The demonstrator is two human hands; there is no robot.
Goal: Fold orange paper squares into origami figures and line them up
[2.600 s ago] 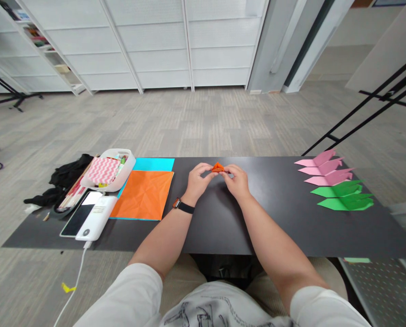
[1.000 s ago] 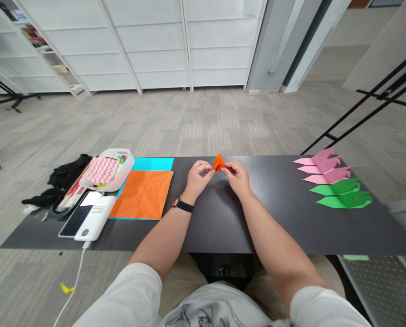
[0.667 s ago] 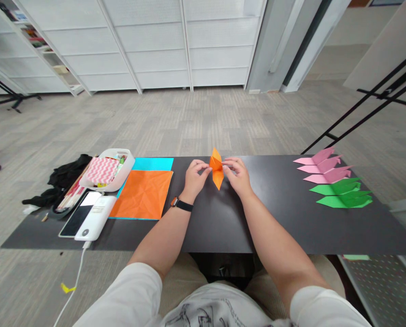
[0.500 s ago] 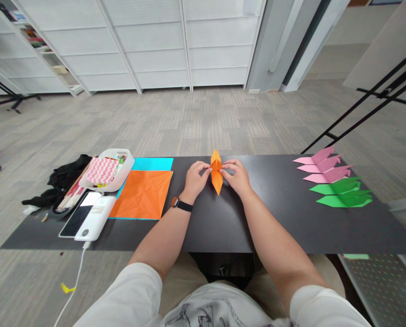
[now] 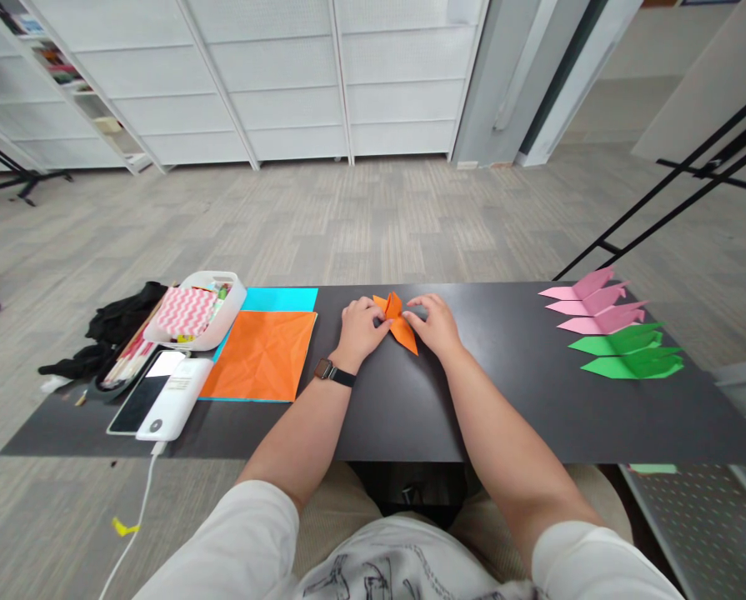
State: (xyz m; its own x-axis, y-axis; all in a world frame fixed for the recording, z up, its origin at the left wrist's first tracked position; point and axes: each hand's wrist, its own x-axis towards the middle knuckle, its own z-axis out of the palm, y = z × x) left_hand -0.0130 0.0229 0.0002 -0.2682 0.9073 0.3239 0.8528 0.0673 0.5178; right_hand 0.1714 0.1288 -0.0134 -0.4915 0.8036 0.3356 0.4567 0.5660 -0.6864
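Observation:
A small folded orange paper piece point(image 5: 398, 321) lies on the black table point(image 5: 503, 400) between my two hands, its long point aimed toward me and to the right. My left hand point(image 5: 358, 327) rests on its left side with fingers curled and fingertips pressing the paper. My right hand point(image 5: 436, 322) sits on its right side, fingertips bent down onto the paper's edge. Both hands pin the piece to the table top.
A flat orange sheet point(image 5: 262, 356) over a blue sheet point(image 5: 280, 300) lies to the left. Farther left are a white tray point(image 5: 198, 310) of patterned paper, a phone point(image 5: 144, 396), a white power bank point(image 5: 177, 398) and black cloth point(image 5: 113, 321). Pink point(image 5: 588, 300) and green point(image 5: 628, 354) folded shapes lie at right.
The orange piece was held up in the air and unfolded to a long diamond; now it has been lowered and tilted onto the table, with both hands pressing it flat.

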